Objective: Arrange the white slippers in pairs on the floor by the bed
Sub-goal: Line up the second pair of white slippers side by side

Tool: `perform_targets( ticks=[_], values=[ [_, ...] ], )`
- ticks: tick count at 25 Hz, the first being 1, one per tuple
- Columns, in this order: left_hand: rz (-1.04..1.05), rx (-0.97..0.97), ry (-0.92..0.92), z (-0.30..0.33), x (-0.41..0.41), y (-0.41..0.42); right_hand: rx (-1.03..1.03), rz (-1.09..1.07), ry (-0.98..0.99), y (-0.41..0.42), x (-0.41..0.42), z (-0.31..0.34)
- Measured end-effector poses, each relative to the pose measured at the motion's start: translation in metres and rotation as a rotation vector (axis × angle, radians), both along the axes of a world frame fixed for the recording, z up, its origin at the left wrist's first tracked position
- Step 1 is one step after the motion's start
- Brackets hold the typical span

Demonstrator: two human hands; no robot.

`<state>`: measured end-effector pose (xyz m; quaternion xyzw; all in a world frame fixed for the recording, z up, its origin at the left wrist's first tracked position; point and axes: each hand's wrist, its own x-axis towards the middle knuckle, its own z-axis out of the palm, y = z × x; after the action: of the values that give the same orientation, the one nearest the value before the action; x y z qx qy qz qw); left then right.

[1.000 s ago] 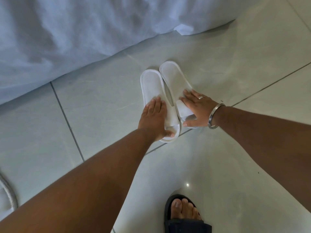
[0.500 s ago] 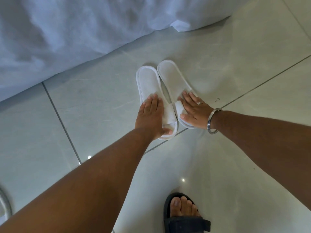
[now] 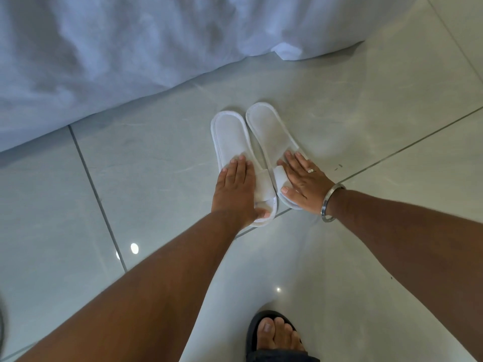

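Observation:
Two white slippers lie side by side on the tiled floor, close to the hanging bed sheet, heels toward the bed. My left hand lies palm down over the strap of the left slipper, thumb hooked at its toe end. My right hand, with a ring and a metal bangle, presses flat on the strap of the right slipper, thumb along its inner edge. The slippers nearly touch each other.
A white bed sheet drapes to the floor across the top of the view. My foot in a black sandal stands at the bottom. Grout lines cross the glossy tiles near the slippers' toe ends.
The view has shifted slightly. Both hands stay on the slippers, and the pair sits about where it was, with the two slippers a little more parallel.

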<state>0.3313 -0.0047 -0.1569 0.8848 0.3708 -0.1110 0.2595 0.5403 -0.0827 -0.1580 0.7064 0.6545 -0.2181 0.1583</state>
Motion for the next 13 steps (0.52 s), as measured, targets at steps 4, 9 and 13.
perform_targets(
  ticks=[4,9,13],
  values=[
    [0.033,0.010,0.003,-0.002,0.001,-0.008,0.000,0.028,-0.017,0.002,0.003,0.000],
    [0.019,-0.056,-0.020,0.001,-0.006,-0.003,0.125,0.070,-0.143,-0.002,-0.011,0.018],
    [0.028,0.064,-0.134,0.011,-0.084,0.007,0.306,0.313,-0.038,0.013,-0.067,0.045]
  ],
)
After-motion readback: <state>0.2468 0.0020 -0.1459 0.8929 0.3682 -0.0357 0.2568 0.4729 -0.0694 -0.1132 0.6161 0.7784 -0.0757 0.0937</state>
